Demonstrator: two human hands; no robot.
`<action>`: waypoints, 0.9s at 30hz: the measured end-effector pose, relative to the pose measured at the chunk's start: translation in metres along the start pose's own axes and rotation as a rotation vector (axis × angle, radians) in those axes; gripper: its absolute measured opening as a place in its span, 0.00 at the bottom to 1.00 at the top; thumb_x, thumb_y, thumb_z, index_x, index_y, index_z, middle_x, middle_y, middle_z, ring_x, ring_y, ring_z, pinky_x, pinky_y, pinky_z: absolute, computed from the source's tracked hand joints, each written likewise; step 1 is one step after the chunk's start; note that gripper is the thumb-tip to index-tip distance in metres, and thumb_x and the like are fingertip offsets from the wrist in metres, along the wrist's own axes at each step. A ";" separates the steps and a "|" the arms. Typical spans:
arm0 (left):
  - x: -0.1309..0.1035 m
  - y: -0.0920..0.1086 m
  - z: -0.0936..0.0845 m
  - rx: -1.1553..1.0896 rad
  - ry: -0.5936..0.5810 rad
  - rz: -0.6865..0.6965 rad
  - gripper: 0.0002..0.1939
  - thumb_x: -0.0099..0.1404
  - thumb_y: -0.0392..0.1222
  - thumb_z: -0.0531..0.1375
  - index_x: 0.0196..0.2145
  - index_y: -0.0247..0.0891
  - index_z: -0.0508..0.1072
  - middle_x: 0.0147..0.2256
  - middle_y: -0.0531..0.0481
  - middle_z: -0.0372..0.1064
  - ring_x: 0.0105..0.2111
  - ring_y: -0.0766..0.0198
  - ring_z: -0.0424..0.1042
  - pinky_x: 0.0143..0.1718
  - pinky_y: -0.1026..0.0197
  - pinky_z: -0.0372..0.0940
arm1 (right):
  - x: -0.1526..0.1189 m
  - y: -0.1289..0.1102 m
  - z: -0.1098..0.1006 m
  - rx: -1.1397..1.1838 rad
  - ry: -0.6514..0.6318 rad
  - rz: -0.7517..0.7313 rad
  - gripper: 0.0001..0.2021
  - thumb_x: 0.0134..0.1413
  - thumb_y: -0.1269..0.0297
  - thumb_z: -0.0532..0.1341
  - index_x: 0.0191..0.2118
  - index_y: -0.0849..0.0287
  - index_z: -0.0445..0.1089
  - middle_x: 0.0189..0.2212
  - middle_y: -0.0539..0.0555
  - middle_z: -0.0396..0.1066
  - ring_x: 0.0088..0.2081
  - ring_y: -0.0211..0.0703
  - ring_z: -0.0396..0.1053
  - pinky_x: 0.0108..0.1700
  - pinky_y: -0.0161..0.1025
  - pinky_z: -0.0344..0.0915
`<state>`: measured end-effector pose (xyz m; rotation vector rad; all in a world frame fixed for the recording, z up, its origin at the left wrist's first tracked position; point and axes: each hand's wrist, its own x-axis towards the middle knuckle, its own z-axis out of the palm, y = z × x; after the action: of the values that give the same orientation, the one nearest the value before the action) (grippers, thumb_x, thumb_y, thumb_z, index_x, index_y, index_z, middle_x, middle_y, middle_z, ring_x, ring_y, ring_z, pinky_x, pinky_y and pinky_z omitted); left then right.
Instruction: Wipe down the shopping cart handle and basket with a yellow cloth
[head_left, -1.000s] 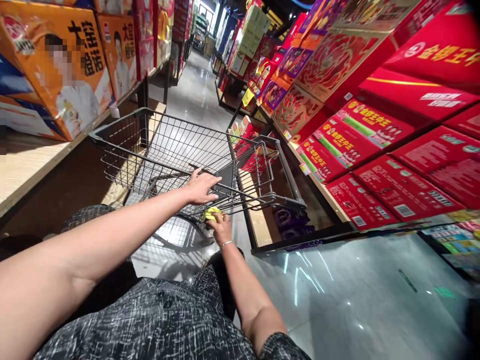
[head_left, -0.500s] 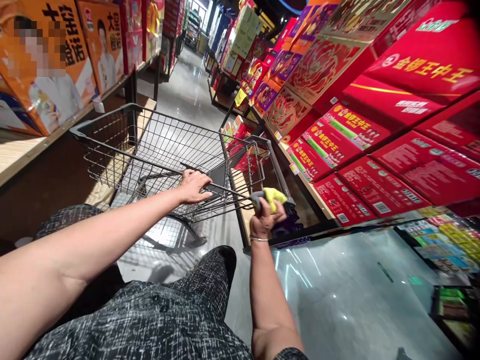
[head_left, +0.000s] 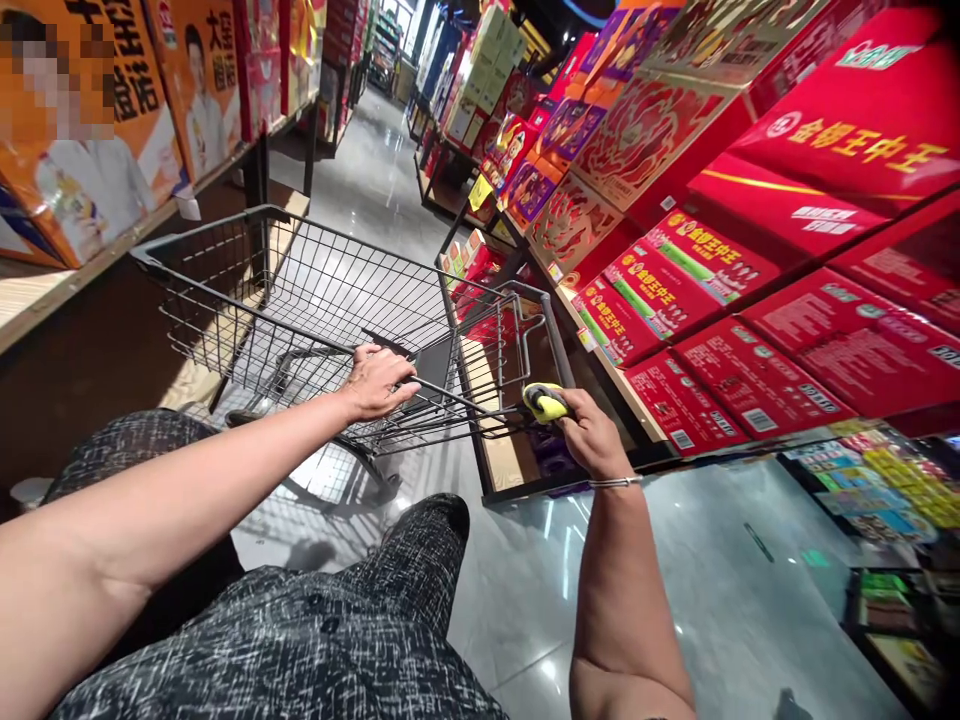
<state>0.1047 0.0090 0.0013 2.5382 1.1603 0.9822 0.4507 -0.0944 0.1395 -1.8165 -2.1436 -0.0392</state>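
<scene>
A dark wire shopping cart (head_left: pixel 345 265) stands at a slant in front of me, its basket holding nothing that I can see. My left hand (head_left: pixel 381 382) is closed over the cart's near side rail. At the corner by the cart's handle bar (head_left: pixel 556 335), my right hand (head_left: pixel 598 432) grips a yellow cloth (head_left: pixel 546 402) with a grey part. The cloth is pressed around the rail's corner end. Some of my right fingers are hidden behind the cloth and the hand itself.
Red boxes (head_left: pixel 810 330) are stacked on the shelf at right, with orange-purple boxes (head_left: pixel 568 125) farther along. Orange cartons (head_left: pixel 82 150) fill the left shelf. A wooden low shelf edge (head_left: pixel 499 455) lies beside the cart. The glossy aisle floor (head_left: pixel 367 170) runs ahead.
My right hand has shifted right and turned, with the cloth now wrapped at the corner end. My left hand stays on the side rail, moving slightly left with the cart.
</scene>
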 end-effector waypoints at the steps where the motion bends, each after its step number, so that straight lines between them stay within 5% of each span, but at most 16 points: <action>1: 0.000 -0.001 0.000 0.005 0.001 0.002 0.17 0.71 0.55 0.49 0.39 0.44 0.72 0.38 0.49 0.75 0.43 0.54 0.69 0.53 0.43 0.47 | -0.002 -0.003 0.002 0.004 0.013 0.001 0.27 0.46 0.75 0.54 0.53 0.51 0.72 0.47 0.52 0.72 0.50 0.45 0.71 0.54 0.42 0.68; 8: 0.006 -0.038 -0.009 0.037 -0.012 -0.006 0.20 0.72 0.53 0.46 0.36 0.44 0.74 0.38 0.47 0.74 0.46 0.52 0.67 0.55 0.42 0.47 | -0.023 -0.056 0.017 0.014 0.119 -0.020 0.26 0.51 0.74 0.54 0.56 0.48 0.69 0.49 0.53 0.70 0.50 0.46 0.70 0.54 0.43 0.69; 11: 0.007 -0.065 -0.022 0.033 -0.019 0.015 0.20 0.70 0.54 0.47 0.36 0.45 0.75 0.44 0.47 0.74 0.53 0.50 0.63 0.59 0.40 0.43 | -0.027 -0.087 0.021 0.058 0.112 -0.062 0.24 0.56 0.74 0.55 0.57 0.48 0.68 0.51 0.54 0.67 0.52 0.45 0.69 0.55 0.41 0.69; 14: 0.005 -0.070 -0.039 0.051 0.044 -0.030 0.19 0.69 0.54 0.48 0.40 0.46 0.77 0.51 0.47 0.72 0.59 0.45 0.57 0.61 0.37 0.38 | -0.023 -0.111 0.023 0.169 0.055 -0.178 0.21 0.59 0.74 0.56 0.55 0.48 0.70 0.54 0.55 0.64 0.54 0.44 0.67 0.58 0.43 0.66; 18: -0.006 -0.027 -0.057 -0.090 0.036 0.015 0.24 0.71 0.55 0.44 0.49 0.45 0.75 0.52 0.46 0.71 0.58 0.47 0.59 0.60 0.37 0.42 | 0.000 -0.131 0.015 0.244 -0.046 -0.394 0.22 0.59 0.77 0.55 0.54 0.48 0.71 0.54 0.54 0.65 0.55 0.45 0.66 0.58 0.45 0.66; 22: -0.025 0.030 -0.064 -0.245 0.040 0.059 0.38 0.71 0.65 0.33 0.50 0.39 0.72 0.47 0.42 0.72 0.49 0.49 0.66 0.55 0.42 0.55 | 0.053 -0.154 0.013 -0.015 -0.049 -0.484 0.23 0.60 0.77 0.53 0.54 0.47 0.73 0.58 0.54 0.64 0.53 0.48 0.64 0.56 0.48 0.64; 24: -0.033 0.047 -0.068 -0.286 0.053 0.014 0.43 0.69 0.70 0.31 0.49 0.36 0.72 0.45 0.39 0.71 0.46 0.49 0.67 0.51 0.45 0.59 | 0.091 -0.165 0.020 -0.148 -0.186 -0.499 0.22 0.60 0.76 0.55 0.53 0.46 0.74 0.58 0.53 0.65 0.52 0.49 0.64 0.54 0.48 0.64; 27: -0.039 0.054 -0.076 -0.319 0.058 -0.057 0.39 0.69 0.71 0.37 0.53 0.36 0.68 0.47 0.40 0.69 0.49 0.48 0.67 0.52 0.46 0.61 | 0.150 -0.171 0.035 -0.261 -0.563 -0.383 0.19 0.56 0.77 0.59 0.50 0.52 0.76 0.48 0.53 0.73 0.46 0.45 0.69 0.49 0.40 0.66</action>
<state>0.0709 -0.0635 0.0626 2.2290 0.9921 1.1325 0.2577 0.0248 0.1785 -1.6537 -2.9866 0.1237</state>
